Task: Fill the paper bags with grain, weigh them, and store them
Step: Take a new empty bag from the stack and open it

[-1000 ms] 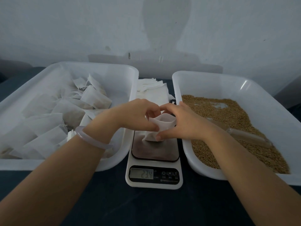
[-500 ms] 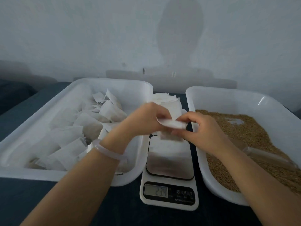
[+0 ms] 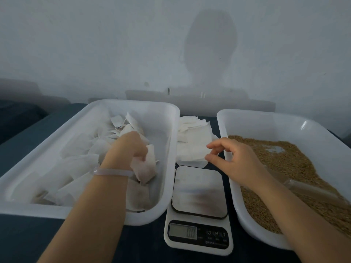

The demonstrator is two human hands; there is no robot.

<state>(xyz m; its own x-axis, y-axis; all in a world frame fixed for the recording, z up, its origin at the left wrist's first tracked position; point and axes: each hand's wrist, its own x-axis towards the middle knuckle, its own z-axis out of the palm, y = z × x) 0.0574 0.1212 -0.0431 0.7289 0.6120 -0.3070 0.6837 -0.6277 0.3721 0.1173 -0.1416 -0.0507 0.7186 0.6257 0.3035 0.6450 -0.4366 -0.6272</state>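
1. My left hand (image 3: 131,147) grips a filled paper bag (image 3: 145,168) low inside the left tub (image 3: 175,133). Dropped carelessly, it could tip and spill.
2. My right hand (image 3: 233,158) is loosely curled and holds nothing, just beside the stack of empty bags (image 3: 191,141). It might pinch up two.
3. The left tub holds stored bags (image 3: 81,164); the right tub (image 3: 256,126) holds grain (image 3: 284,158) and a scoop (image 3: 311,189). The scale (image 3: 198,192) is bare.

Dim, flat, bluish light; soft picture.
My shadow lies on the wall (image 3: 210,44) ahead; a glare streak marks the right tub (image 3: 303,125); edges bow.
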